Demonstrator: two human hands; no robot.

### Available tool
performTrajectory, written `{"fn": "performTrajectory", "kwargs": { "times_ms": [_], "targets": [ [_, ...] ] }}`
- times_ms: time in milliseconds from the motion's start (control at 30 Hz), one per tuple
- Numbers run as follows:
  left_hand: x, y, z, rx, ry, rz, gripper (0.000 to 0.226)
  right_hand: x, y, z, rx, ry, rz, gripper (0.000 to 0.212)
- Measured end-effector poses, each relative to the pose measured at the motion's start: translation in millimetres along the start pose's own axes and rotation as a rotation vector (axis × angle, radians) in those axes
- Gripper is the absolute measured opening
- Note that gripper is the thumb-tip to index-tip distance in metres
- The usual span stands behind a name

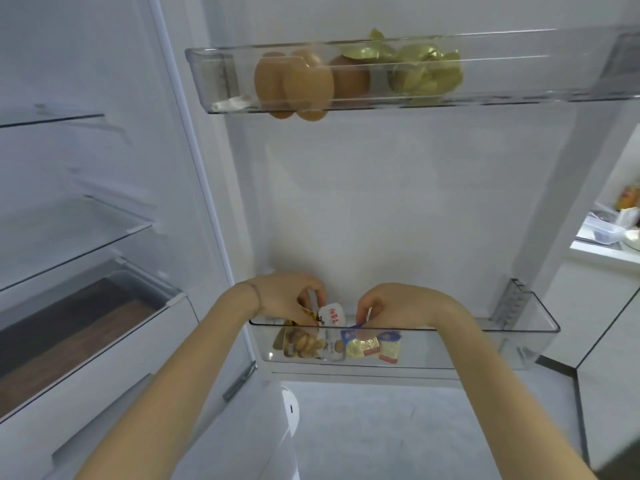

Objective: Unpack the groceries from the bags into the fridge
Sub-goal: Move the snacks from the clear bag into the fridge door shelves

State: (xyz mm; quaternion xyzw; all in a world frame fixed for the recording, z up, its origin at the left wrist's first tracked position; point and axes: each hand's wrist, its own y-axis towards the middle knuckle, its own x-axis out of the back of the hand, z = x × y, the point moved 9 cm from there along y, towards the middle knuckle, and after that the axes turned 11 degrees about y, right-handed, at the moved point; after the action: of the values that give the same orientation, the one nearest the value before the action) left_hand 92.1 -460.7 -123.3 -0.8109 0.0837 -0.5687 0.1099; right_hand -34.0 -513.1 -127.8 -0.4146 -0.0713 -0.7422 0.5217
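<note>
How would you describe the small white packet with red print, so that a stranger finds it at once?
On the open fridge door, find the lower clear bin. A small white packet sticks up over its front rim, right of the left hand. Only it carries red print on white; the packets beside it are brown, yellow or blue.

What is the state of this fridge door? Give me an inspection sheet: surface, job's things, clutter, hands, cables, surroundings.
Surface: clear lower door bin, packets at its left end.
Job's things: brown packet, white sachet, blue-edged packet and yellow packet, all in that bin; bags not in view.
Clutter: nothing seen.
Hands: left hand grips the brown packet; right hand pinches the blue-edged packet.
Cables: nothing seen.
Surroundings: upper door bin with eggs and gold foil items; glass shelves and drawer at left; counter far right.
</note>
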Motion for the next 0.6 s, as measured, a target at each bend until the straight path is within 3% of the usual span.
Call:
{"fn": "performTrajectory", "kwargs": {
  "times_ms": [400, 500, 600],
  "targets": [
    [-9.3, 4.0, 8.4, -0.013, 0.037, -0.029, 0.027, -7.8, 5.1, 0.2, -0.004, 0.094, 0.093, 0.008],
    [-2.3, -0.2, 11.1, 0.012, 0.016, -0.114, 0.039, -8.6, 6.6, -5.4, -0.030, 0.137, 0.096, 0.008],
    [7.2, -10.1, 7.3, -0.012, -0.072, -0.235, 0.033, -9.1, 7.3, -8.8, -0.053, 0.092, 0.088, 0.016]
  ]
}}
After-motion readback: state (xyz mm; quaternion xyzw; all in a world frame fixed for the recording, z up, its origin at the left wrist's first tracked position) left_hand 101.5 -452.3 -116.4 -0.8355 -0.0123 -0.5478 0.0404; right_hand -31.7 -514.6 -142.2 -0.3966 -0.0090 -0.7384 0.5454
